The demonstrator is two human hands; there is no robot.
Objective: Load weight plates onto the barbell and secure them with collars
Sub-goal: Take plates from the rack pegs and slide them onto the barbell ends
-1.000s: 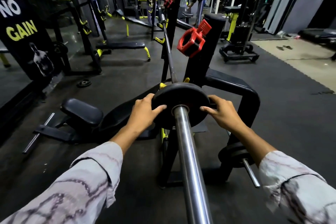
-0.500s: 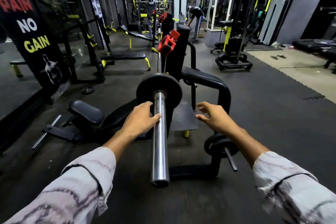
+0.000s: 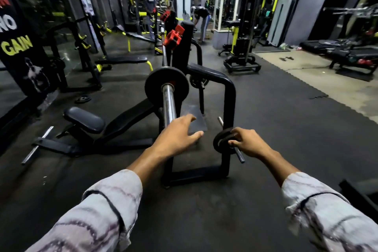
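A black weight plate [image 3: 166, 86] sits on the barbell [image 3: 169, 106] sleeve, which rests on the bench rack [image 3: 230, 96]. A red collar [image 3: 172, 37] sits atop the rack's upright. The left hand [image 3: 177, 136], fingers spread, hovers over the sleeve's end. The right hand [image 3: 248, 142] grips a small plate [image 3: 222, 143] on the rack's lower storage peg [image 3: 239, 154].

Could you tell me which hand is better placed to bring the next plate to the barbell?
The right hand: its fingers already curl around the small plate on the rack peg. The left hand hovers open.
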